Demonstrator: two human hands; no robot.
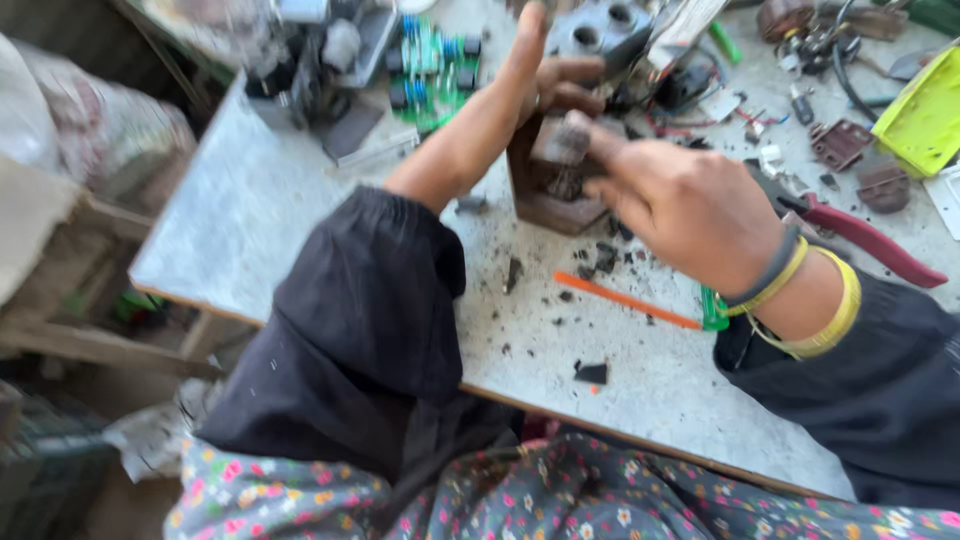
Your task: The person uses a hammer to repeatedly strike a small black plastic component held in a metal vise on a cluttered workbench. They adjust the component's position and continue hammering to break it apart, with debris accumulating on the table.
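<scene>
Steadying a brown block (pixel 548 190) on the desk (pixel 250 215), I am working with both hands right at it. My left hand (pixel 545 75) is reaching in from the near left, the forearm running up and away from me; its fingers are curling around the far side of the block while the thumb is sticking straight up, so it is gripping the block from behind. My right hand (pixel 675 205) is coming in from the right, clenched around something small and grey at the block's top; the blur is keeping me from telling what that piece is.

The block is standing upright, its long axis rising off the desk, and it is sitting just ahead of my right knuckles, between both hands. The right hand is the nearer one to its top; the left is bracing it.

Dark crumbs and chips (pixel 600 258) are lying just in front of the block, toward me. An orange stick (pixel 625 300) is lying slantwise nearer still. Red-handled pliers (pixel 865 238) are resting right of the block, and a green circuit board (pixel 432 65) is sitting beyond it to the left.
</scene>
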